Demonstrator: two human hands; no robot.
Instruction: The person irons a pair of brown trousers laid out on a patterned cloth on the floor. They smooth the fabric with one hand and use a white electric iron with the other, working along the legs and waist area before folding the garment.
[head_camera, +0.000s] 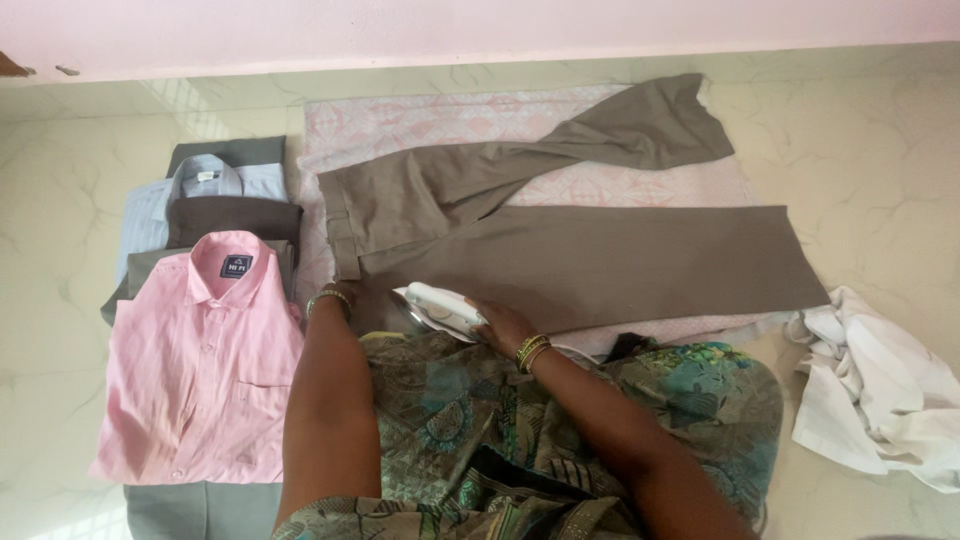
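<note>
Right hand (503, 325) grip closed on iron (440, 308), trousers (560, 250)

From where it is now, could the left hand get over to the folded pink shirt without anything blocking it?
Probably yes. The left hand rests on the grey trousers near the waistband, and the folded pink shirt lies just beside that forearm on the floor. Nothing stands between them; the right hand holds the iron.

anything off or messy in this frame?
Mostly tidy. One leg of the grey-brown trousers is kinked upward off the pink patterned cloth, not lying parallel to the other. A crumpled white garment sits in a heap on the floor at right, unlike the folded pink shirt.
</note>
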